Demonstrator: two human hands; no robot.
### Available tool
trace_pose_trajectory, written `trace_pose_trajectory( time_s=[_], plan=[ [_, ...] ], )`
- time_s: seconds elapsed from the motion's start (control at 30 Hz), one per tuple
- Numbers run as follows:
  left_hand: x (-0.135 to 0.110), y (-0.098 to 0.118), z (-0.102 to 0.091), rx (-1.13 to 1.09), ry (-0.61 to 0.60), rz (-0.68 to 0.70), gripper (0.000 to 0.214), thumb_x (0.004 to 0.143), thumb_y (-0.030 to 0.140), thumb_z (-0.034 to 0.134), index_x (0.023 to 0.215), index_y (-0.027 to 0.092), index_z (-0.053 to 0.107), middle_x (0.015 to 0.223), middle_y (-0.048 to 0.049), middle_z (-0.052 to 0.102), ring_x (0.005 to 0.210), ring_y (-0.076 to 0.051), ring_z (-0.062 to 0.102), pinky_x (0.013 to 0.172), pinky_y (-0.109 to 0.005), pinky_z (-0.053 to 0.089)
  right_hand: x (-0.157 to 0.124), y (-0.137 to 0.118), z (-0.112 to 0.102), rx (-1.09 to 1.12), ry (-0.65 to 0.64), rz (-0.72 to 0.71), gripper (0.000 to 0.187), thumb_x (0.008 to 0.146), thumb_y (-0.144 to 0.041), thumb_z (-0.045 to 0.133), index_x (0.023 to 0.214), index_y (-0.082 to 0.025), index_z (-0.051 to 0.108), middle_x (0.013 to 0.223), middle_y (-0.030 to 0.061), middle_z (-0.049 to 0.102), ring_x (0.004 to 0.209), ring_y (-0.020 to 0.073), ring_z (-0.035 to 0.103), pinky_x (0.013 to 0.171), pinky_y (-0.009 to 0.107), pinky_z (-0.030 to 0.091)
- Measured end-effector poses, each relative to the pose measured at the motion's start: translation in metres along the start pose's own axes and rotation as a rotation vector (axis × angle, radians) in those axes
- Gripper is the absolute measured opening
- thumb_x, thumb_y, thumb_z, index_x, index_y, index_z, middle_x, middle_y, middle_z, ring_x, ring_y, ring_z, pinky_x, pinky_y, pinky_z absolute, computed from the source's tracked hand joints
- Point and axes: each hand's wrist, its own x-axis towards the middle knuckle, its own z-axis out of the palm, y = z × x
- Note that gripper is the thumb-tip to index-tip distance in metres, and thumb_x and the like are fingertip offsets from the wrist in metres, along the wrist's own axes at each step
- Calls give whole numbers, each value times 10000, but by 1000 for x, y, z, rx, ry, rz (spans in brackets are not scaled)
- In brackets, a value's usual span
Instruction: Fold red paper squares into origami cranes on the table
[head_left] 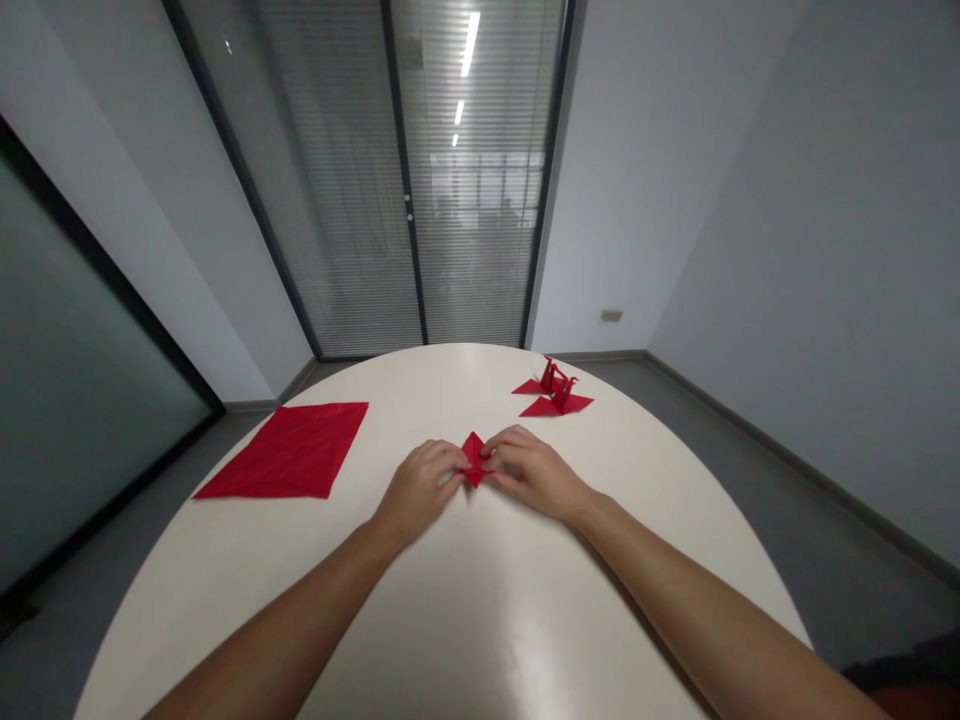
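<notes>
A small folded piece of red paper (473, 458) lies on the white round table (465, 600), pinched between both hands. My left hand (420, 486) grips its left side with curled fingers. My right hand (531, 468) holds its right side, fingers closed over the edge. Most of the paper is hidden under the fingertips; only a pointed middle part shows.
A flat square sheet of red paper (289, 451) lies at the table's left. Two finished red folded figures (555, 390) stand at the far right of the table. Glass doors with blinds (405, 180) and grey walls lie beyond the table.
</notes>
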Motion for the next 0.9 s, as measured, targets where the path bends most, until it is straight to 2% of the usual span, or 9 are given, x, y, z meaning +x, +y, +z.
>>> trace_pose_trajectory(
  time_s=[0.13,0.3,0.5,0.63,0.77,0.9],
  plan=[
    [-2,-3,2,35,-111,-38,268,824,27,607,946,236,723,1001,-21,719,970,-213,637,895,-374,499,-1,1,1,-20,-93,-8,120,833,-120,676,905,-210,708,1021,73,697,1035,240,586,911,382,494],
    [-3,1,2,33,-121,-58,309,779,9,563,906,227,742,996,-21,731,966,-210,649,917,-376,504,0,1,3,-6,-105,24,186,828,-82,627,916,-217,720,941,48,713,1020,231,593,942,384,479],
    [-3,8,0,56,-125,-30,227,822,89,583,934,219,731,977,-34,731,946,-222,646,896,-384,509,-1,6,9,-4,-4,220,164,856,-151,644,994,-211,710,952,56,713,984,234,614,873,367,494],
    [-2,8,-2,49,-144,-33,183,872,132,573,905,221,730,977,-35,730,947,-219,642,892,-373,497,-4,12,14,10,65,340,342,833,-245,709,1164,-180,654,1080,98,701,1029,263,616,895,400,490],
    [-1,7,-1,23,-138,-63,177,911,174,563,878,228,729,987,-35,713,947,-209,632,883,-352,487,-4,16,18,96,77,379,386,841,-243,706,1217,-209,624,1097,80,708,1035,244,618,909,390,479],
    [1,7,1,25,-151,-89,166,918,185,566,886,223,725,943,-37,708,937,-214,625,862,-350,485,-4,19,21,156,85,413,427,842,-220,706,1254,-216,593,1034,53,712,944,211,626,871,357,479]
  ],
)
